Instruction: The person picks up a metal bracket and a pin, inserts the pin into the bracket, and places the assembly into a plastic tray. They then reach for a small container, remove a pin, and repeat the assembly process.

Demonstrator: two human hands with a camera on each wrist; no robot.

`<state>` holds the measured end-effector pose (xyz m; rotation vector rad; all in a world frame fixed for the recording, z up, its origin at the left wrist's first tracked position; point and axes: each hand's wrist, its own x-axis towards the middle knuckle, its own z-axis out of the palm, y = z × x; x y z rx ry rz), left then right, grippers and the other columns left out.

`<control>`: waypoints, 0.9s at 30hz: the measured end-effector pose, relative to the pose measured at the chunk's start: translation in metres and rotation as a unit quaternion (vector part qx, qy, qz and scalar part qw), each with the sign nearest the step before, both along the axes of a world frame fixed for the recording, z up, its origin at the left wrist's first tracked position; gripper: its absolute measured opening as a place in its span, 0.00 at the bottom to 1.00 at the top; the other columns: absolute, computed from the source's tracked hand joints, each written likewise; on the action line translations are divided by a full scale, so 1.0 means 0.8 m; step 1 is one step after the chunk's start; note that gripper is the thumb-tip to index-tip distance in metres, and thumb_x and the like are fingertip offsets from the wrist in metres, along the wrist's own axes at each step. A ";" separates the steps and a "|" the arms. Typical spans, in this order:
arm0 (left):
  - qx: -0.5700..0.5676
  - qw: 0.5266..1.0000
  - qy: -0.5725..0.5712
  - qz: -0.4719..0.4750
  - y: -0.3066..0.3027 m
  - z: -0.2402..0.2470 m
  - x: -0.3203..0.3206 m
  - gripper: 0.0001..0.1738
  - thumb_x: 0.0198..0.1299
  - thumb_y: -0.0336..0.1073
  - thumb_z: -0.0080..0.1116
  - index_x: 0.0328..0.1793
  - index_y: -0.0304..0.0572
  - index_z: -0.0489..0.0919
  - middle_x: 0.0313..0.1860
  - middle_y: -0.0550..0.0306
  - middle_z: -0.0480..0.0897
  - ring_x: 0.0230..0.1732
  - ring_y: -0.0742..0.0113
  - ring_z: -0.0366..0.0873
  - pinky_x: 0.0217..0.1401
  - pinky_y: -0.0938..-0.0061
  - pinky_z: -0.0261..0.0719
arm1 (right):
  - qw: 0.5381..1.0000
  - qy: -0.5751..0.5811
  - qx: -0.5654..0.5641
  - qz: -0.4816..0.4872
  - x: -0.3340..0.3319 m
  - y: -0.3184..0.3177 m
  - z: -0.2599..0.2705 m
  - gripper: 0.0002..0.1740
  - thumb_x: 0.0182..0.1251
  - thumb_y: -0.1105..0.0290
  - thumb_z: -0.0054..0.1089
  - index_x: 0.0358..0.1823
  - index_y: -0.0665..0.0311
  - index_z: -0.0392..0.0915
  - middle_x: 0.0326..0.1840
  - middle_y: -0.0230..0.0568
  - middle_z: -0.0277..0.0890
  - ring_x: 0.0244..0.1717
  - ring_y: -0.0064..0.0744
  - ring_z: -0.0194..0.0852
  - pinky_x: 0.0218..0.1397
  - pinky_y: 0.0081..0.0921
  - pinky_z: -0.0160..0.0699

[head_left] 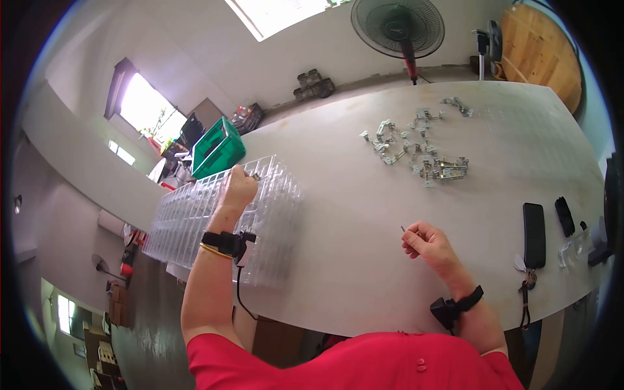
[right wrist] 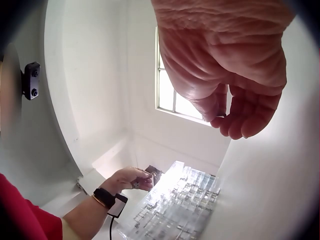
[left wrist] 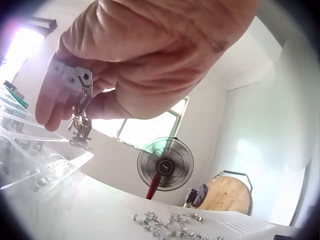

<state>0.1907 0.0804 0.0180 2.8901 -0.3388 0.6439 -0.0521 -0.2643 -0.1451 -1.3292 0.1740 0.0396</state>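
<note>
My left hand [head_left: 238, 188] is over the far end of a stack of clear plastic compartment trays [head_left: 195, 214]. Its thumb and fingers pinch a metal hinge [left wrist: 80, 107], a holed plate with a jointed arm hanging down, just above the tray's edge in the left wrist view. Above the table near its front, my right hand [head_left: 430, 247] has thumb and forefinger pressed together on a small thin metal piece [head_left: 403, 228]; most of it is hidden by the fingertips. Several loose metal hinges [head_left: 448, 169] lie spread on the far part of the table.
A green crate [head_left: 224, 153] stands beyond the trays. To the right on the white table [head_left: 338, 260] lie a black phone [head_left: 534, 235], keys [head_left: 530, 279] on a strap and a black object [head_left: 564, 216]. A standing fan [head_left: 398, 29] is behind the table.
</note>
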 end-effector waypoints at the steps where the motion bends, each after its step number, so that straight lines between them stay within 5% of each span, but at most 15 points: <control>1: -0.001 1.000 -0.001 -0.007 -0.003 -0.002 0.005 0.11 0.57 0.31 0.51 0.37 0.29 0.79 0.37 0.30 0.83 0.42 0.34 0.81 0.48 0.52 0.78 | 1.000 -0.001 -0.001 -0.007 0.001 0.000 -0.001 0.09 0.76 0.63 0.60 0.41 0.60 0.79 0.32 0.28 0.78 0.33 0.18 0.75 0.38 0.20 0.77; 9: 0.030 0.998 0.003 0.050 -0.002 -0.006 0.020 0.10 0.52 0.32 0.54 0.33 0.32 0.81 0.35 0.37 0.85 0.40 0.41 0.84 0.47 0.54 0.79 | 1.000 -0.003 -0.007 0.005 0.001 0.003 -0.007 0.09 0.76 0.63 0.60 0.41 0.61 0.79 0.32 0.28 0.78 0.33 0.17 0.75 0.38 0.19 0.77; 12: 0.014 1.000 0.011 0.008 0.005 -0.016 0.035 0.09 0.51 0.32 0.54 0.31 0.32 0.81 0.33 0.36 0.84 0.38 0.41 0.83 0.44 0.54 0.79 | 1.000 -0.012 -0.013 0.009 0.001 0.004 -0.009 0.10 0.76 0.63 0.60 0.42 0.62 0.80 0.32 0.29 0.79 0.33 0.17 0.75 0.37 0.19 0.77; 14: 0.022 0.995 0.090 0.021 0.000 -0.018 0.032 0.11 0.50 0.30 0.55 0.35 0.30 0.85 0.38 0.29 0.84 0.46 0.33 0.84 0.51 0.49 0.80 | 1.000 -0.009 -0.015 0.006 0.004 0.006 -0.016 0.10 0.76 0.62 0.60 0.42 0.62 0.80 0.32 0.30 0.79 0.32 0.18 0.76 0.36 0.20 0.77; 17: -0.018 0.997 0.055 -0.046 0.017 -0.030 0.033 0.09 0.49 0.28 0.51 0.33 0.30 0.78 0.31 0.31 0.80 0.35 0.35 0.77 0.39 0.47 0.72 | 1.000 -0.018 0.006 -0.006 0.011 0.010 -0.038 0.12 0.76 0.61 0.59 0.44 0.64 0.79 0.33 0.31 0.80 0.32 0.19 0.76 0.35 0.21 0.77; 19: 0.018 0.995 0.036 -0.094 0.011 -0.017 0.008 0.09 0.55 0.29 0.52 0.40 0.32 0.75 0.34 0.35 0.79 0.37 0.35 0.74 0.41 0.46 0.71 | 0.999 -0.025 0.020 -0.021 0.010 0.013 -0.032 0.12 0.76 0.61 0.59 0.45 0.63 0.79 0.31 0.31 0.80 0.30 0.19 0.75 0.32 0.20 0.76; 20: 0.021 0.984 -0.060 -0.168 0.012 -0.024 0.001 0.08 0.60 0.29 0.54 0.44 0.32 0.76 0.34 0.37 0.77 0.37 0.34 0.74 0.43 0.47 0.71 | 0.999 -0.029 0.025 -0.018 0.008 0.011 -0.022 0.11 0.76 0.61 0.59 0.46 0.63 0.79 0.30 0.31 0.78 0.30 0.18 0.74 0.32 0.20 0.75; 21: 0.033 0.976 -0.093 -0.196 -0.019 -0.008 -0.035 0.08 0.62 0.28 0.56 0.44 0.31 0.77 0.35 0.38 0.78 0.39 0.36 0.76 0.46 0.51 0.73 | 0.999 -0.037 0.032 -0.008 0.004 0.011 -0.013 0.11 0.77 0.62 0.59 0.47 0.62 0.78 0.30 0.30 0.77 0.30 0.17 0.73 0.32 0.19 0.74; 22: 0.019 0.989 0.005 -0.145 -0.057 0.016 -0.077 0.06 0.62 0.27 0.58 0.43 0.31 0.78 0.38 0.40 0.80 0.40 0.43 0.78 0.46 0.56 0.74 | 0.997 -0.050 0.051 -0.012 0.003 0.014 -0.011 0.10 0.77 0.62 0.58 0.46 0.61 0.78 0.29 0.30 0.76 0.28 0.17 0.72 0.31 0.19 0.73; 24: -0.095 0.964 0.059 -0.242 -0.112 0.014 -0.144 0.05 0.64 0.26 0.56 0.42 0.31 0.79 0.33 0.44 0.80 0.34 0.53 0.77 0.40 0.63 0.74 | 0.994 -0.067 0.084 -0.009 0.000 0.016 -0.001 0.10 0.78 0.61 0.57 0.46 0.60 0.77 0.27 0.28 0.74 0.26 0.16 0.70 0.29 0.18 0.72; 25: -0.103 0.952 0.146 -0.246 -0.131 0.014 -0.169 0.05 0.65 0.26 0.57 0.44 0.32 0.79 0.32 0.54 0.80 0.33 0.71 0.75 0.38 0.70 0.73 | 0.993 -0.067 0.102 -0.003 -0.004 0.019 0.011 0.11 0.78 0.60 0.57 0.46 0.60 0.77 0.26 0.28 0.73 0.26 0.15 0.69 0.29 0.18 0.71; 26: -0.214 0.920 0.192 -0.267 -0.147 -0.010 -0.194 0.06 0.67 0.28 0.55 0.44 0.33 0.79 0.32 0.56 0.80 0.35 0.75 0.76 0.39 0.74 0.74 | 0.991 -0.075 0.114 0.013 -0.010 0.020 0.025 0.12 0.79 0.58 0.57 0.47 0.60 0.77 0.26 0.27 0.72 0.25 0.15 0.68 0.29 0.18 0.71; 27: -0.191 0.923 0.175 -0.283 -0.166 -0.021 -0.221 0.07 0.69 0.30 0.53 0.45 0.35 0.80 0.33 0.57 0.81 0.35 0.74 0.77 0.40 0.76 0.75 | 0.991 -0.075 0.113 0.001 -0.016 0.021 0.036 0.12 0.79 0.58 0.57 0.47 0.60 0.77 0.26 0.27 0.72 0.25 0.15 0.68 0.29 0.18 0.71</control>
